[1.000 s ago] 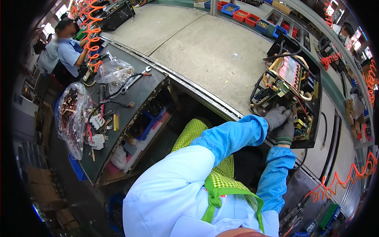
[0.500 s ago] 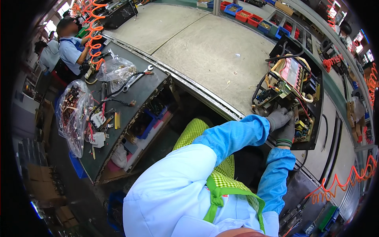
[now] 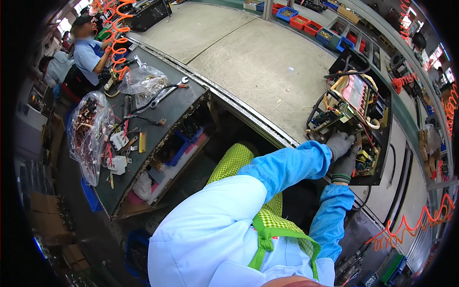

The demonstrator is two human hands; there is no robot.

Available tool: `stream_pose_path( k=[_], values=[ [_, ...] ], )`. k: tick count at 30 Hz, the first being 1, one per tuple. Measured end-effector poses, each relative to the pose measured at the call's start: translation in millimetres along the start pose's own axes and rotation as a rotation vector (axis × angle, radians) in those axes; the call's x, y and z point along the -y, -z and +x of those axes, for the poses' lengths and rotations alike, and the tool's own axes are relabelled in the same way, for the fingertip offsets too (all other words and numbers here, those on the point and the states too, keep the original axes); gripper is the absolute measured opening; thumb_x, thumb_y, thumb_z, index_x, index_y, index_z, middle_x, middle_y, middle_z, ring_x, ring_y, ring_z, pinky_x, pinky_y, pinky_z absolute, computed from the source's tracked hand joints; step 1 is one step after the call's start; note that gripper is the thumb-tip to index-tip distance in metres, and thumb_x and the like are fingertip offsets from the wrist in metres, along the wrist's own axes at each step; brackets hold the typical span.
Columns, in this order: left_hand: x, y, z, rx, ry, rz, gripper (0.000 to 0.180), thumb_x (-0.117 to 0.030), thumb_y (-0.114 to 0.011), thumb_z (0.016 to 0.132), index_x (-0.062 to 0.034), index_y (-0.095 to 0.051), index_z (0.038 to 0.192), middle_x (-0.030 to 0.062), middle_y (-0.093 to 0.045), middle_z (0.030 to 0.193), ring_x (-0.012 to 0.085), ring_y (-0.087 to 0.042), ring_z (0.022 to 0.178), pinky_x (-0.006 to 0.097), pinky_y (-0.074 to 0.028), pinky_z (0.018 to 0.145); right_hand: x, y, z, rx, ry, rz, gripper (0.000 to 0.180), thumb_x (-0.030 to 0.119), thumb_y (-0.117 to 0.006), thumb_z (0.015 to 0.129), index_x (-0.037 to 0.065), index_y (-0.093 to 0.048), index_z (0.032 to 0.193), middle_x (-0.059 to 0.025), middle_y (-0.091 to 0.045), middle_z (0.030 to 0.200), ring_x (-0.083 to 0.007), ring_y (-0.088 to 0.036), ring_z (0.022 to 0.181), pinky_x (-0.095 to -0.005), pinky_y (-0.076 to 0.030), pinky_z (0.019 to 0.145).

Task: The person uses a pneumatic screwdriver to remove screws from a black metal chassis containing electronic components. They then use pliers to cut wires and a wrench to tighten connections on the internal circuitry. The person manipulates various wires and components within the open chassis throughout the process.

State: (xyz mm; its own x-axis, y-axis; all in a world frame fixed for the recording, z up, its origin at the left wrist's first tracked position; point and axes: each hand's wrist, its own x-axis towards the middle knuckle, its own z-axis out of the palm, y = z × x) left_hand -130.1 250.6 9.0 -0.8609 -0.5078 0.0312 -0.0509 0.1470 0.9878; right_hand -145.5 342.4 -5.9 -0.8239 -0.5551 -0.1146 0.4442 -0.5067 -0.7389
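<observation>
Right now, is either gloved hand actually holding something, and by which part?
Both hands are at the near edge of the open electronics chassis: left hand above, right hand below. Whether either grips a part cannot be told.

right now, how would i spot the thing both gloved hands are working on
Follow the grey conveyor to its right side. There lies an open black tray unit under the left hand and right hand; alone there, it shows bare circuit boards and looping wires.

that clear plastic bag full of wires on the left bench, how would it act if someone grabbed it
The clear bag of wire harnesses would probably sag and shift, since it slumps over the dark bench edge. Its glossy film looks slippery. It likely isn't fragile, but loose wires could snag on the parts beside it.
</observation>
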Motion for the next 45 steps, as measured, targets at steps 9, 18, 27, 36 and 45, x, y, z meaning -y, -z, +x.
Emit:
stream_pose_path(
  k=[9, 18, 27, 36, 45],
  values=[
    [3.6, 11.3, -3.6, 0.265, 0.116, -0.375, 0.037, -0.038, -0.05, 0.095, -0.0026, -0.06, 0.1, 0.0094, -0.061, 0.076, 0.0175, -0.057, 0.056, 0.032, -0.047, 0.054, 4.9, -16.2, 0.4, -0.221, -0.107, 0.015, 0.051, 0.046, -0.042, 0.096, 0.006, -0.053, 0.125, -0.012, -0.057, 0.121, -0.0244, -0.055, 0.109, -0.0382, -0.044, 0.095],
    [-4.2, 18.2, -9.2, 0.291, 0.175, -0.424, 0.041, -0.038, -0.045, 0.095, -0.0013, -0.059, 0.107, 0.0159, -0.064, 0.082, 0.0259, -0.063, 0.066, 0.037, -0.051, 0.059, 9.2, -2.3, 3.8, -0.205, -0.167, 0.077, 0.047, 0.042, -0.045, 0.097, 0.005, -0.053, 0.125, -0.0115, -0.057, 0.123, -0.0244, -0.053, 0.114, -0.0383, -0.041, 0.098],
    [9.1, -4.1, -0.8, 0.009, -0.059, -0.088, 0.046, -0.042, -0.047, 0.095, 0.0013, -0.061, 0.102, 0.02, -0.063, 0.09, 0.0323, -0.062, 0.083, 0.041, -0.05, 0.074, 3.7, -14.3, -0.7, -0.16, -0.018, 0.033, 0.049, 0.043, -0.046, 0.096, 0.008, -0.049, 0.131, -0.0108, -0.054, 0.127, -0.0242, -0.052, 0.115, -0.0375, -0.04, 0.1],
    [14.8, -6.3, -6.4, -0.02, -0.117, -0.052, 0.048, -0.045, -0.047, 0.095, -0.0005, -0.062, 0.104, 0.0221, -0.064, 0.096, 0.035, -0.062, 0.091, 0.039, -0.048, 0.079, 7.3, -9.4, -1.8, -0.056, -0.062, 0.037, 0.052, 0.044, -0.044, 0.097, 0.008, -0.045, 0.134, -0.0106, -0.054, 0.126, -0.0248, -0.052, 0.115, -0.0382, -0.039, 0.101],
    [-12.5, 6.4, -7.8, 0.138, 0.166, -0.21, 0.051, -0.049, -0.047, 0.094, -0.0009, -0.062, 0.103, 0.0199, -0.064, 0.09, 0.0329, -0.062, 0.088, 0.04, -0.048, 0.08, 13.0, -19.4, -10.0, -0.045, -0.058, 0.036, 0.051, 0.043, -0.041, 0.099, 0.01, -0.043, 0.137, -0.0109, -0.05, 0.132, -0.0258, -0.048, 0.12, -0.039, -0.036, 0.104]
  ],
)
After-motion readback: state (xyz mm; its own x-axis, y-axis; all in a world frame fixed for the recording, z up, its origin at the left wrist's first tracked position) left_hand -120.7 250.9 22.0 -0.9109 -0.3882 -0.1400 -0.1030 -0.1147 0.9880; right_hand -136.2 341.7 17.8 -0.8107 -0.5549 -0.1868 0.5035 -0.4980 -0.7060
